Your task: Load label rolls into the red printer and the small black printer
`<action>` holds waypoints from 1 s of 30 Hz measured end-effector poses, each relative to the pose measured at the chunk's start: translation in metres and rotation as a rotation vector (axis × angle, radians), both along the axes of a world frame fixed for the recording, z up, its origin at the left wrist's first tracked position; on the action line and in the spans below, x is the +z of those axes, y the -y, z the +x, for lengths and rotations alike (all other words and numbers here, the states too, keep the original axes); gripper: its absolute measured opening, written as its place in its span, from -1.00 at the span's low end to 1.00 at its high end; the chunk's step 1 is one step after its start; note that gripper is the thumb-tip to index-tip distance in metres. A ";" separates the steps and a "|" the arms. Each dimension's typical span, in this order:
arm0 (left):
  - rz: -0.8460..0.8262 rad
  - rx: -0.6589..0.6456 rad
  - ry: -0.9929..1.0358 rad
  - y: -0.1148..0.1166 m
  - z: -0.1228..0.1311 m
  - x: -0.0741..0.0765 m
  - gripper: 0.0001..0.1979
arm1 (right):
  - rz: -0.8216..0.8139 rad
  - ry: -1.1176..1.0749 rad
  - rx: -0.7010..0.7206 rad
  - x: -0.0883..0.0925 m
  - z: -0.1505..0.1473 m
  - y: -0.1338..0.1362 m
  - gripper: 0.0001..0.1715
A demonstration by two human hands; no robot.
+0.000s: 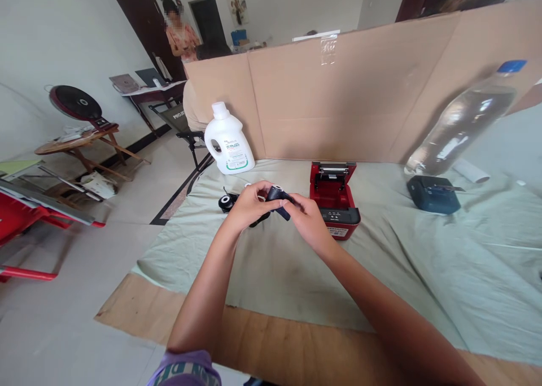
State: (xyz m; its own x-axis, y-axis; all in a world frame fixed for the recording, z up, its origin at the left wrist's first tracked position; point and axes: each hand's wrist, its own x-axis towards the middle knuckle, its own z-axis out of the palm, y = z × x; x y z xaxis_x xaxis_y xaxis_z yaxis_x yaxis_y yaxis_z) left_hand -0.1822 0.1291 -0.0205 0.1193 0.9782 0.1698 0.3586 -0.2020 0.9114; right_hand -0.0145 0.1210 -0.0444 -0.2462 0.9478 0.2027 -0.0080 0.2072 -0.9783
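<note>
Both hands meet above the cloth near the middle of the view. My left hand (250, 206) is closed on the left side of a small black object (278, 196), and my right hand (308, 218) pinches its right side. What the object is cannot be made out. Just behind and left of my left hand lies a black item with a round white centre (226, 201), partly hidden. To the right of my right hand stands a red and black printer (339, 225) with its lid raised and its red inside showing.
A white jug (231, 143) stands at the back left, before a cardboard screen (322, 104). At the right are a large clear bottle (466, 123) with a blue cap, a dark box (434, 195) and a white roll (471, 171). A person (182, 39) stands beyond.
</note>
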 end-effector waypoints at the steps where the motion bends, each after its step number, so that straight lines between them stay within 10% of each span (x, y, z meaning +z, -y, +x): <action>1: -0.006 0.002 -0.007 -0.001 0.001 -0.002 -0.71 | 0.016 0.015 0.000 0.000 -0.001 0.002 -0.69; 16: 0.202 0.111 -0.008 -0.003 0.005 -0.008 -0.57 | -0.192 -0.290 0.066 -0.013 -0.009 0.006 -0.44; 23: 0.156 0.497 0.202 -0.024 -0.058 -0.011 -0.56 | -0.295 -0.204 0.066 -0.047 -0.029 0.020 -0.48; 30: 0.070 0.712 0.285 -0.020 -0.116 -0.061 -0.56 | -0.144 0.002 -0.007 -0.102 -0.042 0.035 -0.62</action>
State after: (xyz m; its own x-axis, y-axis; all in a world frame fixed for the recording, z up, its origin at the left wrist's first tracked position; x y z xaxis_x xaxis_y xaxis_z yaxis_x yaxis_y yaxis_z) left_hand -0.2981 0.1496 -0.0814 -0.5924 0.7888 0.1640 0.1767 -0.0714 0.9817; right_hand -0.0567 0.0858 -0.1464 -0.2400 0.9687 0.0641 -0.0053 0.0647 -0.9979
